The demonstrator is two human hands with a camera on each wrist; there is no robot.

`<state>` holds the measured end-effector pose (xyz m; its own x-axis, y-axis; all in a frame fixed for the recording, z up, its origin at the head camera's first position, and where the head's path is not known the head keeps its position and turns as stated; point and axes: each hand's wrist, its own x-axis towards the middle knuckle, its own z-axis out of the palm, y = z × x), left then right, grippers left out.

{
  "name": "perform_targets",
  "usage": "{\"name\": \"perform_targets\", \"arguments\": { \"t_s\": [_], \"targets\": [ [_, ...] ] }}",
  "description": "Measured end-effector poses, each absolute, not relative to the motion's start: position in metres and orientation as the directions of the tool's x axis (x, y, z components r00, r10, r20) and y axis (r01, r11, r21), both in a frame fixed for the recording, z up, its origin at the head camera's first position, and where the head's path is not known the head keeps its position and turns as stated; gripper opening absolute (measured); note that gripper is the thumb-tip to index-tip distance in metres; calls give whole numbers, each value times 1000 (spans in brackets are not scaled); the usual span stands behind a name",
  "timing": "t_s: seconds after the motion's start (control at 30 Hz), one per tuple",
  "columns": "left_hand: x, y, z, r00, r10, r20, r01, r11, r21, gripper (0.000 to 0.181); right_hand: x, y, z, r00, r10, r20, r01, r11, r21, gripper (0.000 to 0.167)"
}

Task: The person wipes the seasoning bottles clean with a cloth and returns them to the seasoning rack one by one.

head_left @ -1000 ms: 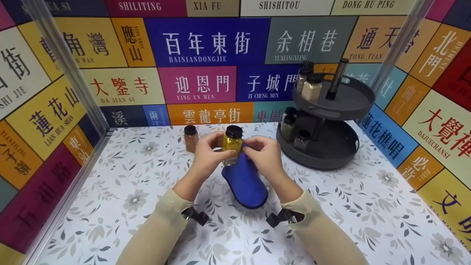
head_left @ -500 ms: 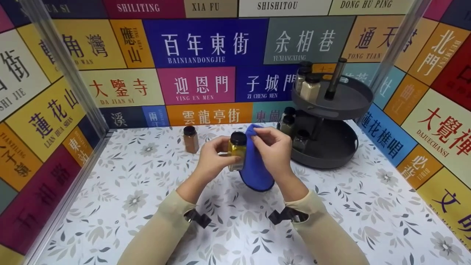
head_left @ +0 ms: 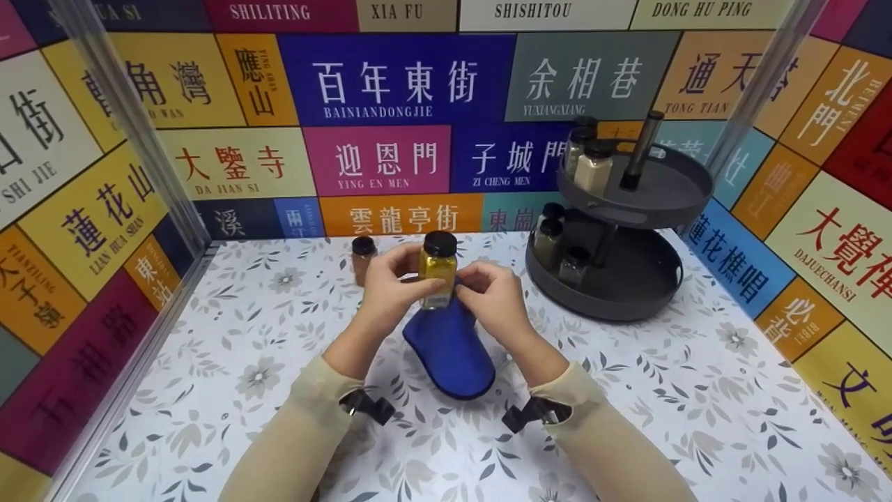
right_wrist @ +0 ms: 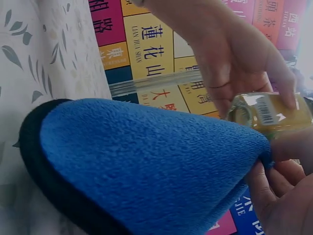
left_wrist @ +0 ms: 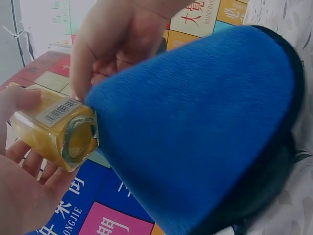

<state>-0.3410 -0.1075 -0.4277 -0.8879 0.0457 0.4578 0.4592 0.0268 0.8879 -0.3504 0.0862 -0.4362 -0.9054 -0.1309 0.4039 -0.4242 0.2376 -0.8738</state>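
Note:
My left hand grips a clear jar of yellow contents with a black lid, held upright above the table. A barcode label shows on the jar in the left wrist view. My right hand pinches the narrow end of a blue cloth with a dark edge, close beside the jar. The cloth hangs from those fingers and flares out below in the right wrist view. Behind my left hand stands a jar of brown contents, partly hidden.
A dark two-tier round rack stands at the back right. Its upper tray carries a jar of pale contents and another jar. Several jars sit in the lower tray. Sign-printed walls enclose the floral table.
Half a second ago the cloth was raised to the right of the jar; now it is lower and behind it. My right hand has moved left and down, the jar slightly left and up.

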Motion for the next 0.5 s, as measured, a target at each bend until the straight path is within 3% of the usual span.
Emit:
{"name": "perform_targets", "arguments": {
  "t_s": [0.3, 0.5],
  "targets": [
    [-341, -101, -430, -885, 54, 463, 465, 25, 885, 47, -352, 90, -435, -913, -118, 390, -407, 295, -865, 9],
    [-340, -96, -435, -893, 96, 439, 440, -7, 898, 51, -347, 98, -421, -926, -82, 368, -376, 255, -891, 12]
  ]
}}
